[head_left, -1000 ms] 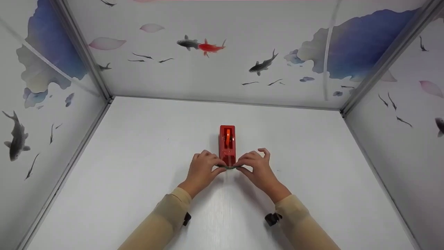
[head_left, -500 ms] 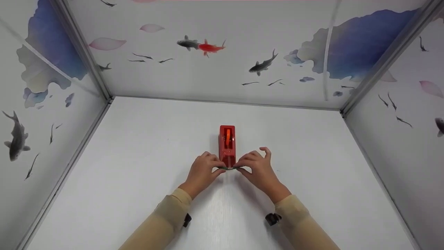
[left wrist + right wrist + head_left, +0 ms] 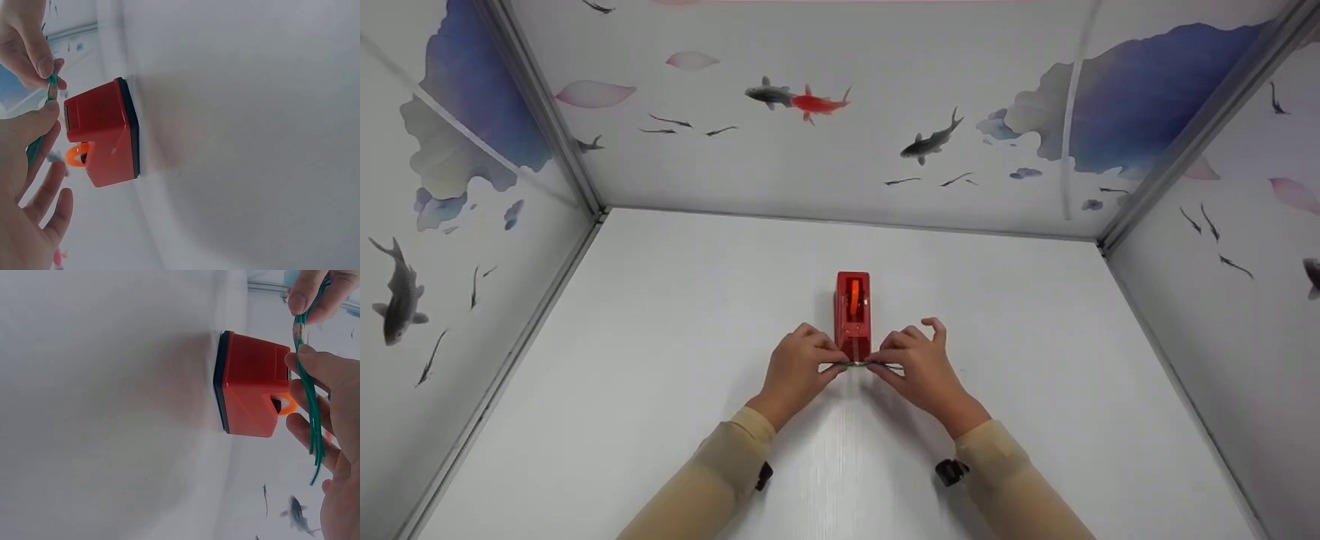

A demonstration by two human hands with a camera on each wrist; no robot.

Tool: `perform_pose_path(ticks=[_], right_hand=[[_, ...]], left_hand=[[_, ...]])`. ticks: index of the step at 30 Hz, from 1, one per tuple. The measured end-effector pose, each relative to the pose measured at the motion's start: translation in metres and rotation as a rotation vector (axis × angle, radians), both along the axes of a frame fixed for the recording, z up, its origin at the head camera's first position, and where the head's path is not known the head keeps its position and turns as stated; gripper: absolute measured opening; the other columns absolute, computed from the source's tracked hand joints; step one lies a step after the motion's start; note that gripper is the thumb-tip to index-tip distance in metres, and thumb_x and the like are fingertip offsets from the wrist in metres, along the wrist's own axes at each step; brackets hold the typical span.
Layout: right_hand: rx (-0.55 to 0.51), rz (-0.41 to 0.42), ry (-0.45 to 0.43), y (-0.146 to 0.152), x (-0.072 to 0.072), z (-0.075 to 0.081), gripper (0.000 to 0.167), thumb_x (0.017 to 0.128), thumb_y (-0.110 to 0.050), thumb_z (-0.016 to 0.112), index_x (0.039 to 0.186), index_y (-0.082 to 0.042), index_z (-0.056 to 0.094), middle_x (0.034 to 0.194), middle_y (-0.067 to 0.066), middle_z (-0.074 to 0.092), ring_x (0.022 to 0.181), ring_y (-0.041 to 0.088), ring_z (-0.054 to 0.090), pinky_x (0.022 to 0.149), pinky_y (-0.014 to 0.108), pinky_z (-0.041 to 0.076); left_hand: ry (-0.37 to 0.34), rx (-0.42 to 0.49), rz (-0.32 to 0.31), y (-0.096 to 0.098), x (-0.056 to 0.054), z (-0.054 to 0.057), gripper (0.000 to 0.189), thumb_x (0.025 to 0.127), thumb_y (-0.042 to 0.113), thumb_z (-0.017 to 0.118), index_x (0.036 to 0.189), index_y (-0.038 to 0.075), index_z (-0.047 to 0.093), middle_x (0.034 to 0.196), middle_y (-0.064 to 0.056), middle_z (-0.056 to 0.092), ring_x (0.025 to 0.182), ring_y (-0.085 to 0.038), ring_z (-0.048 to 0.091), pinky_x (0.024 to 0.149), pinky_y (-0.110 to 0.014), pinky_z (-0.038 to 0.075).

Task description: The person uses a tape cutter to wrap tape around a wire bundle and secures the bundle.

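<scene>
A bundle of thin green wires (image 3: 310, 402) is stretched between both hands, just in front of the near end of a red tape dispenser (image 3: 853, 330). My left hand (image 3: 801, 367) pinches the bundle on one side with thumb and fingers. On the other side my right hand (image 3: 924, 375) pinches it, its little finger raised. Between the fingertips a short band of clear tape (image 3: 298, 332) shows around the wires. Loose wire ends run down along the right palm in the right wrist view. An orange roll (image 3: 855, 298) sits inside the dispenser.
The dispenser stands on a white table (image 3: 660, 300). White panels printed with fish, petals and blue leaves (image 3: 840, 165) enclose the back and both sides. A small black device (image 3: 952, 472) is worn at the right wrist.
Both hands stay at the dispenser's near end. The fingers have shifted slightly on the bundle, and wire ends now show beyond the right thumb. The head view has moved a little.
</scene>
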State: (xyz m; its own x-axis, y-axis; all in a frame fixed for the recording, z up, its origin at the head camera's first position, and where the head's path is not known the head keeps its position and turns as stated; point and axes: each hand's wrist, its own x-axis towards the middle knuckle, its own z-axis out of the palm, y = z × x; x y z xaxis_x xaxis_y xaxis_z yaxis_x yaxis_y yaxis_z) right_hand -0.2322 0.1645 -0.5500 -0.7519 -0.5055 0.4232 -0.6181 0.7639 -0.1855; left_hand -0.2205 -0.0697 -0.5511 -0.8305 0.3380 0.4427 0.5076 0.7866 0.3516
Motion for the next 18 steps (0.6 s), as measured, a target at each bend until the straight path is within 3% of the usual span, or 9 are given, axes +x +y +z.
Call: perform_pose_path(ticks=[5,11,18], right_hand=[[-0.003,0.002,-0.012,0.0003,-0.0002,-0.0002,0.011,0.089,-0.030,0.084,0.099,-0.030,0.084,0.088,-0.013,0.072,0.091,0.010,0.059,0.108,0.059,0.025],[-0.058,-0.012,-0.047,-0.0005,-0.0004,0.0023,0.012,0.087,-0.027,0.086,0.098,-0.030,0.084,0.088,-0.013,0.072,0.091,0.008,0.062,0.110,0.058,0.025],[-0.120,-0.024,-0.024,-0.0010,0.0014,0.0018,0.013,0.086,-0.023,0.087,0.098,-0.028,0.085,0.087,-0.011,0.072,0.085,0.009,0.064,0.109,0.058,0.028]], left_hand=[[-0.015,0.031,0.009,0.0017,0.0002,-0.0012,0.019,0.081,0.027,0.090,0.099,0.026,0.085,0.090,0.006,0.071,0.092,-0.014,0.058,0.081,-0.031,0.055],[-0.056,0.062,-0.008,0.0013,0.0015,-0.0007,0.017,0.086,0.036,0.085,0.100,0.026,0.084,0.093,0.005,0.073,0.094,-0.013,0.058,0.081,-0.030,0.056],[-0.255,0.163,0.001,-0.0005,-0.0002,-0.0013,0.017,0.095,0.034,0.076,0.107,0.023,0.082,0.101,0.006,0.077,0.097,-0.014,0.060,0.084,-0.031,0.056]])
